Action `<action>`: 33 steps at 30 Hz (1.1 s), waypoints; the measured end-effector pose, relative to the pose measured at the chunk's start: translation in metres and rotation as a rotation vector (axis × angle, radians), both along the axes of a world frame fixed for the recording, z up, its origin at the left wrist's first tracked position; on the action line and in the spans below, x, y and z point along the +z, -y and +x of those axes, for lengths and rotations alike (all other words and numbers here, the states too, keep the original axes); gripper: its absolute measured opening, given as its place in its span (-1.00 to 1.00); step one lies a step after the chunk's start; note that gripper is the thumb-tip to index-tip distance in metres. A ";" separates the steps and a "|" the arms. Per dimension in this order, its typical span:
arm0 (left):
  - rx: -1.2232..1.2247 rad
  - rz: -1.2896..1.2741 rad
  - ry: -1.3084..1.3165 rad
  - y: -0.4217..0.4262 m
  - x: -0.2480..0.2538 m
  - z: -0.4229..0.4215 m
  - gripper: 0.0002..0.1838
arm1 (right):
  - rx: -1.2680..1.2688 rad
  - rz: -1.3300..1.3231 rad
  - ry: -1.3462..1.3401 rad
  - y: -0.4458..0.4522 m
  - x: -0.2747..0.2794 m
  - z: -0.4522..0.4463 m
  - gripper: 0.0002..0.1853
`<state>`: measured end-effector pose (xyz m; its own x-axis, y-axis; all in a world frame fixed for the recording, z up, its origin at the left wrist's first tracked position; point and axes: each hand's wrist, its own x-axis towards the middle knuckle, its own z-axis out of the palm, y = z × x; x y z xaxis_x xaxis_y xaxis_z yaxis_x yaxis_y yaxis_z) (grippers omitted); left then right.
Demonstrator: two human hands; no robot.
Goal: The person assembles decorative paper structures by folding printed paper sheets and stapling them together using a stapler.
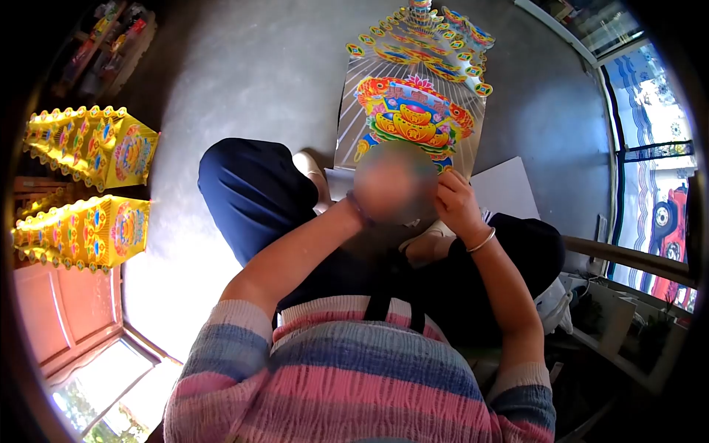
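Note:
A tall silver decoration [413,111] with colourful fish and lotus pictures and a scalloped edge of coin shapes stands in front of my knees. My left hand [380,188] is near its lower edge, mostly covered by a round blur, so its fingers are hidden. At the lower right corner of the decoration, my right hand [457,201] has its fingers curled together in a pinch. What lies between those fingers is too small or hidden to name. A pale flat sheet [509,190] lies to the right, behind my right hand.
Two yellow tiered decorations [129,155] stand at the left, beside a wooden door [81,306]. Shelves with goods are at the upper left. A wooden bar [628,260] and a white-framed box [617,325] are at the right, near a window.

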<state>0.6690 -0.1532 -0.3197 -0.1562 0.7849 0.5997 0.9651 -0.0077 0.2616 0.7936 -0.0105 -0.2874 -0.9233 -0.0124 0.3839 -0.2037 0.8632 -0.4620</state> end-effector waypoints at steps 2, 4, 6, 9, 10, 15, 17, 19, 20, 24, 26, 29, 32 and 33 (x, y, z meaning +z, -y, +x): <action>-0.027 0.032 0.093 -0.001 0.001 -0.001 -0.67 | -0.009 0.023 0.035 -0.003 -0.004 0.001 -0.78; -0.005 0.050 0.091 0.003 0.010 0.000 -0.67 | -0.014 0.020 0.071 -0.002 0.001 0.000 -0.70; 0.030 0.075 -0.004 0.006 0.020 -0.003 -0.66 | -0.052 0.010 0.111 -0.002 0.019 0.002 -0.60; 0.062 -0.090 -0.089 0.006 0.014 0.002 -0.72 | -0.177 -0.063 0.219 -0.023 0.030 0.020 -0.47; 0.082 -0.078 -0.093 0.005 0.014 0.002 -0.74 | -0.213 -0.064 0.222 -0.030 0.034 0.028 -0.48; 0.107 -0.022 -0.253 -0.001 0.012 -0.001 -0.81 | -0.255 -0.060 0.235 -0.036 0.028 0.050 -0.63; 0.112 -0.024 -0.283 -0.001 0.010 0.000 -0.81 | -0.247 -0.066 0.225 -0.031 0.022 0.050 -0.69; 0.107 -0.007 -0.279 -0.004 0.013 0.000 -0.82 | -0.242 -0.060 0.199 -0.030 0.020 0.046 -0.72; 0.098 -0.024 -0.275 -0.004 0.014 0.001 -0.83 | -0.239 -0.050 0.192 -0.030 0.019 0.046 -0.74; 0.121 -0.068 -0.286 -0.003 0.020 0.002 -0.86 | -0.202 -0.031 0.142 -0.029 0.014 0.040 -0.80; 0.140 -0.061 -0.292 -0.005 0.023 0.004 -0.87 | -0.185 -0.015 0.114 -0.030 0.011 0.038 -0.83; 0.121 -0.054 -0.276 -0.007 0.022 0.002 -0.87 | -0.184 0.008 0.091 -0.030 0.008 0.035 -0.87; 0.081 -0.063 -0.235 -0.006 0.012 0.001 -0.87 | -0.197 0.002 0.096 -0.028 0.008 0.034 -0.90; 0.069 -0.051 -0.226 -0.006 0.010 -0.001 -0.87 | -0.201 0.000 0.096 -0.029 0.007 0.034 -0.91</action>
<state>0.6684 -0.1470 -0.3102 -0.0764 0.8073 0.5852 0.9970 0.0676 0.0370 0.8272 0.0180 -0.2806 -0.9394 0.1759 0.2943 0.0177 0.8822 -0.4706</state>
